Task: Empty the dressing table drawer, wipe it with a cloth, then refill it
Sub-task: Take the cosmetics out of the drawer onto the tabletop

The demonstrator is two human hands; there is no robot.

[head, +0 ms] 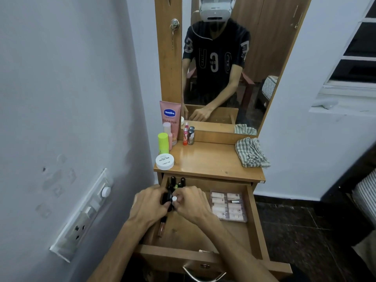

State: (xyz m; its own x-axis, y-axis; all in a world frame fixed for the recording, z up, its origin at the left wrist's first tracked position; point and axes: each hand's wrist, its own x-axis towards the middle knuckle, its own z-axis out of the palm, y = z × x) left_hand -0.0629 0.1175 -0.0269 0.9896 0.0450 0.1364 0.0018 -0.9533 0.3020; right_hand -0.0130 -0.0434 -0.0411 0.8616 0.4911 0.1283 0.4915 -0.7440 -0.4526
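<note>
The wooden drawer (253, 224) of the dressing table is pulled open below me. Both hands are inside its left part. My left hand (149, 202) is closed around a dark cosmetic item (167, 197). My right hand (192, 202) pinches a small white-capped bottle (174, 199) right beside it. Dark-capped bottles (178, 182) stand at the drawer's back left. A slim lip gloss tube (162, 226) lies along the left wall. A clear box of press-on nails (227, 205) lies at the right. A checked cloth (251, 152) sits crumpled on the tabletop's right side.
On the tabletop's left stand a pink Vaseline tube (170, 117), a lime-capped bottle (163, 143), a white round jar (164, 161) and small nail polish bottles (188, 136). A mirror (223, 58) rises behind. A wall with a switch panel (81, 216) is close on the left.
</note>
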